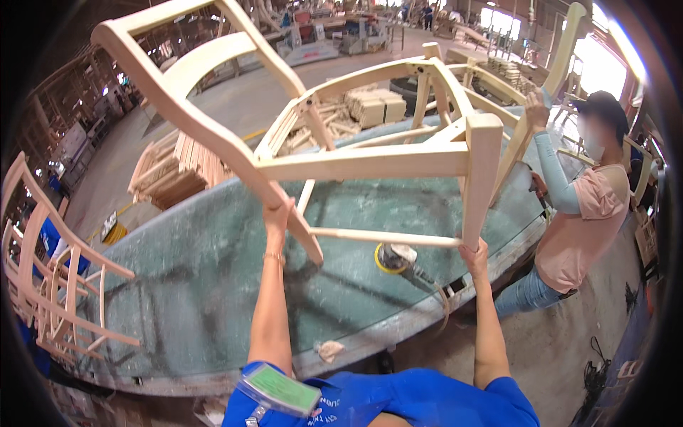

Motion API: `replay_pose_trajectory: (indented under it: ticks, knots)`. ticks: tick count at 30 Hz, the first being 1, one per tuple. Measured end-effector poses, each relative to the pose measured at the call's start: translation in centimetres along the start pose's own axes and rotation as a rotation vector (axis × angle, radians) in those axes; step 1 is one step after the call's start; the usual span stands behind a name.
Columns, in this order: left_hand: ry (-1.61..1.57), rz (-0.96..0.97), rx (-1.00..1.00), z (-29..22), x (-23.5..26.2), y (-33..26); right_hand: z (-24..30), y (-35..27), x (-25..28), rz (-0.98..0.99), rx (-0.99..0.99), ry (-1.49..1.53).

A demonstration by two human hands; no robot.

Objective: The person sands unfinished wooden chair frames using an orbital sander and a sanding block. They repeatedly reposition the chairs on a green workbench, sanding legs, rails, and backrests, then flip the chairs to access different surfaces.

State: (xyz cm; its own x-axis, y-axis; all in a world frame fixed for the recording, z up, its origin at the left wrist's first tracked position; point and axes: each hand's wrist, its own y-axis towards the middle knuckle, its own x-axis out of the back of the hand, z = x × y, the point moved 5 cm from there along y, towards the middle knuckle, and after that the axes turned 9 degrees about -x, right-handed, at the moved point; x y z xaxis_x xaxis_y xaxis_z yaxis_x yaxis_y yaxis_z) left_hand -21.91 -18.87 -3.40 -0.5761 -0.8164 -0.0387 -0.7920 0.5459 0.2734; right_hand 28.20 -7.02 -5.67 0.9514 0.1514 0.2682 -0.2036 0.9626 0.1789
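A bare wooden chair frame (363,165) with no seat panel is held up over the green-topped workbench (213,285). My left hand (277,217) is closed round its long curved rear leg, below the side rail. Toward the right, my right hand (474,255) grips the foot of a front leg, close to the end of a thin stretcher. Under the chair a round sander (395,258) with a yellow rim rests on the bench, its hose running to the near edge. Whether the chair's other legs touch the bench I cannot tell.
At right a co-worker (587,213) in a pink shirt holds another chair frame (523,139). More chair frames (64,277) stand at the bench's left end. Stacked wooden parts (178,167) lie beyond the bench. A crumpled cloth (330,351) sits near the front edge.
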Motion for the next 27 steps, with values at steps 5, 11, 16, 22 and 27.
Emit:
replay_pose_trajectory:
  ticks: [5,11,16,22,27]
  knots:
    - [0.054,-0.036,-0.086,-1.2,3.9,-5.9,-1.2,-3.5,3.9,0.025,0.007,0.088]
    - [0.31,-0.239,-0.203,-9.7,13.6,-13.4,0.9,-6.2,-0.2,0.05,-0.147,0.254]
    - [0.545,-0.394,-0.316,-17.2,17.2,-13.9,2.5,-0.3,-7.4,0.301,-0.198,0.168]
    - [0.297,-0.32,-0.296,-17.6,14.9,-9.1,5.8,9.9,-10.4,0.273,-0.047,0.262]
    - [0.394,-0.324,-0.309,-18.2,12.3,-5.4,10.8,12.4,-9.4,-0.221,0.335,-0.231]
